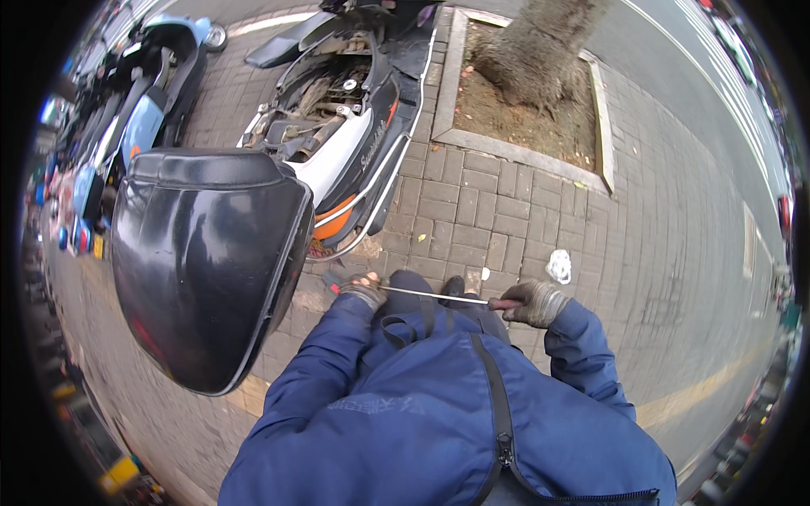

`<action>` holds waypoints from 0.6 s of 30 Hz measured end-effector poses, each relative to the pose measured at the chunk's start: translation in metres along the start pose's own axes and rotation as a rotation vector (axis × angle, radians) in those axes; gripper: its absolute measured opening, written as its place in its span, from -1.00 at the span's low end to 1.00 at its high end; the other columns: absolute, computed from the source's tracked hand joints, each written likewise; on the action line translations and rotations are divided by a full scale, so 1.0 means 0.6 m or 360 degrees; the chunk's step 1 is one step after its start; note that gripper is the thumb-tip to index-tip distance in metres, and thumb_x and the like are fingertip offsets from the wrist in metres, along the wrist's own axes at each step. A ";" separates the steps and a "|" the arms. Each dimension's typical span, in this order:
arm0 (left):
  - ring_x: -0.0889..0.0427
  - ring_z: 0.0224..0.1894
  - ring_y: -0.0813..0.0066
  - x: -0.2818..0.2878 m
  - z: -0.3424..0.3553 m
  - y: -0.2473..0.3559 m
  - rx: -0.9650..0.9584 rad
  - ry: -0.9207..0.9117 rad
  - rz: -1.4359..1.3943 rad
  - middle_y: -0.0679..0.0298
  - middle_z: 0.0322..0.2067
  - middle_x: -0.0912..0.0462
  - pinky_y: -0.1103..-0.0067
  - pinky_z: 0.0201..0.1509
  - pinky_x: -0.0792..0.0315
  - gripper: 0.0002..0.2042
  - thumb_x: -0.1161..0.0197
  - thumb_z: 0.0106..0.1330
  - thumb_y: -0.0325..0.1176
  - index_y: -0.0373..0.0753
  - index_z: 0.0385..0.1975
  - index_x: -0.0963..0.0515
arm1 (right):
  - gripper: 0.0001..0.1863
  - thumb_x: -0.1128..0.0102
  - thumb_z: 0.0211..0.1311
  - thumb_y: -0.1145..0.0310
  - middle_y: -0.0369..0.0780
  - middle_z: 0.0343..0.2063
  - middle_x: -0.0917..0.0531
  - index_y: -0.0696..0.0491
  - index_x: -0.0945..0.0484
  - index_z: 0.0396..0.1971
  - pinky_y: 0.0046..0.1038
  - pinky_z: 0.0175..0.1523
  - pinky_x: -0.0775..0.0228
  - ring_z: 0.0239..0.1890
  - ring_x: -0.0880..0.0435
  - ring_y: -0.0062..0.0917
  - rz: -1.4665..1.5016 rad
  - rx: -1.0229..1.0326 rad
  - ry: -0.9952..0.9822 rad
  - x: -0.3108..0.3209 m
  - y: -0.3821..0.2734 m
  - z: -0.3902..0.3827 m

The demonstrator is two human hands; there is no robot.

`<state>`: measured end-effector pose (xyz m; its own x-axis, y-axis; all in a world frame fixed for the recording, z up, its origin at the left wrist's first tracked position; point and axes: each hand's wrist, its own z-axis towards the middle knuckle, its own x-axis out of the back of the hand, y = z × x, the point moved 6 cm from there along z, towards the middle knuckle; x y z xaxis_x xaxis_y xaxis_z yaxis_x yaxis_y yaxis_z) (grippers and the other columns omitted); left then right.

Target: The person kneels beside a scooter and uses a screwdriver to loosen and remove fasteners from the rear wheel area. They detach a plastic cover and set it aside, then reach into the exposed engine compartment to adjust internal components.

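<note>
My right hand [537,304], in a grey-brown work glove, is closed round the brown handle of a long screwdriver [439,296]. Its thin, pale shaft stretches leftward in front of my legs to my left hand [364,289]. That hand is gloved too, with bare fingertips showing, and its fingers are curled shut. A small dark and red piece pokes out on its far left side; I cannot make out what it is. Just ahead stands a white, black and orange electric scooter [337,160], its seat off the frame and the inner compartment exposed.
A big black top box [207,261] juts out at the scooter's rear, close to my left arm. A light-blue scooter [143,122] is parked farther left. Ahead right, a stone-edged bed [515,148] holds a tree trunk [540,51]. Crumpled white litter [558,266] lies on the paving.
</note>
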<state>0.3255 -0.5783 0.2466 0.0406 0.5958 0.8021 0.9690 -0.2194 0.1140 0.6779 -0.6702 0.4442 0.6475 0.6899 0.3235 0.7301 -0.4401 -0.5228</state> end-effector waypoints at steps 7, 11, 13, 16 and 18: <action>-0.64 0.08 0.01 0.067 0.066 -0.002 0.0565 0.0235 -0.0749 0.02 -0.01 -0.68 0.22 0.17 -0.48 -0.48 -0.14 0.31 0.19 -0.16 -0.05 -0.63 | -0.56 -0.40 0.13 0.33 -0.04 -0.22 -0.75 0.14 -0.63 0.02 -0.31 -0.02 -0.57 -0.12 -0.76 -0.27 -0.0209 0.0273 0.0404 0.294 -0.066 0.107; -0.66 0.02 -0.01 0.127 0.192 0.081 0.0461 0.0233 -0.1014 -0.01 -0.08 -0.70 0.23 0.14 -0.49 -0.52 -0.23 0.28 0.14 -0.17 -0.09 -0.63 | -0.49 -0.20 0.14 0.53 -0.14 0.03 -0.67 0.21 -0.52 0.16 -0.43 0.25 -0.36 0.10 -0.59 -0.49 -0.0185 0.0447 0.0381 0.427 -0.147 0.176; -0.67 -0.05 -0.01 0.155 0.249 0.117 0.0354 0.0337 -0.1324 0.00 -0.13 -0.70 0.23 0.06 -0.49 -0.59 -0.26 0.29 0.06 -0.19 -0.16 -0.60 | -0.51 -0.27 0.16 0.47 -0.10 -0.09 -0.68 0.22 -0.52 0.13 -0.37 0.16 -0.43 -0.01 -0.62 -0.45 -0.0044 0.0620 0.0413 0.482 -0.188 0.210; -0.68 -0.18 0.12 0.194 0.329 0.142 0.0316 0.0225 -0.1548 0.06 -0.24 -0.70 0.30 -0.05 -0.50 -0.75 -0.31 0.30 -0.14 -0.16 -0.20 -0.55 | -0.52 -0.28 0.18 0.45 -0.07 -0.14 -0.69 0.22 -0.52 0.13 -0.33 0.11 -0.46 -0.05 -0.65 -0.42 0.0010 0.0721 0.0402 0.561 -0.247 0.273; -0.63 -0.28 0.33 0.223 0.355 0.146 0.0338 0.0231 -0.1682 0.14 -0.37 -0.66 0.43 -0.12 -0.50 -0.81 -0.37 0.25 -0.31 -0.19 -0.23 -0.55 | -0.54 -0.28 0.19 0.40 -0.02 -0.15 -0.70 0.19 -0.53 0.11 -0.29 0.08 -0.48 -0.04 -0.69 -0.31 -0.0074 0.0849 0.0400 0.601 -0.289 0.316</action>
<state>0.4678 -0.3535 0.2389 -0.8541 0.3047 0.4216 0.5201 0.4969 0.6947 0.7435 -0.2359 0.5018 0.6966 0.5159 0.4985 0.5905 -0.0178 -0.8068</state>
